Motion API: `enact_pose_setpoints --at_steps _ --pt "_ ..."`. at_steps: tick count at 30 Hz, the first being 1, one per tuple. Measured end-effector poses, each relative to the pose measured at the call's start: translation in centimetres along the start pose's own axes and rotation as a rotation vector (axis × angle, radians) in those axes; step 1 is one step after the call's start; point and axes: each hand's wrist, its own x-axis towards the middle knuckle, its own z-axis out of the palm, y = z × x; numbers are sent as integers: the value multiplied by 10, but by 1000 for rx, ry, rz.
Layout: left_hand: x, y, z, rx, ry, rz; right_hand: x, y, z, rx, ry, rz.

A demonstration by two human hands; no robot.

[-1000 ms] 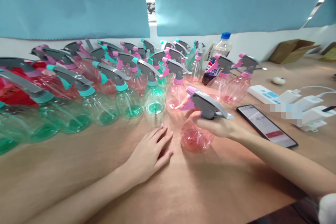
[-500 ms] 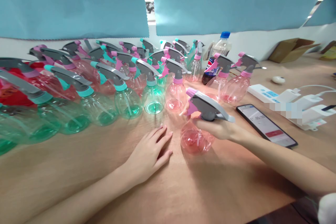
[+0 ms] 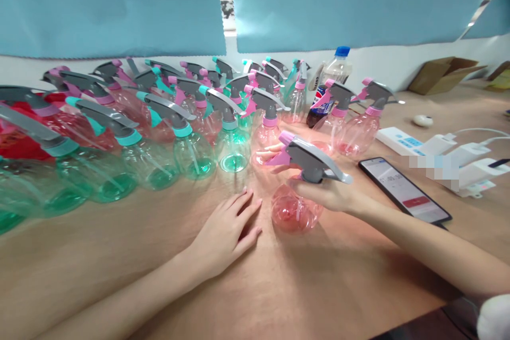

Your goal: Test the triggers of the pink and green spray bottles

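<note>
A pink spray bottle (image 3: 297,212) with a grey and pink trigger head stands on the table in front of me. My right hand (image 3: 329,194) is around its neck, under the grey head, with the thumb across the near side. Its fingertips reach out past the pink trigger, which sticks out to the left; part of the grip is hidden behind the bottle. Flat on the table to the left lies my left hand (image 3: 225,231), fingers spread, apart from the bottle and holding nothing. Just behind stand another pink spray bottle (image 3: 266,138) and a green spray bottle (image 3: 233,151).
Several green and pink spray bottles fill the back and left of the table (image 3: 159,255). A cola bottle (image 3: 337,71) stands behind. To the right are a phone (image 3: 402,188), a white power strip (image 3: 402,141) with plugs, a small white object (image 3: 422,120) and a cardboard box (image 3: 440,75).
My right fingers have straightened and the pink trigger has swung outward to the left. The held bottle has shifted slightly left. My left hand has stayed still.
</note>
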Motion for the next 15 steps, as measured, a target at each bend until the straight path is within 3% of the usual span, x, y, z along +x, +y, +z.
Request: enact_pose_setpoints --at_steps 15 --pt "-1 -1 1 -7 4 -1 -1 7 1 76 -21 -51"
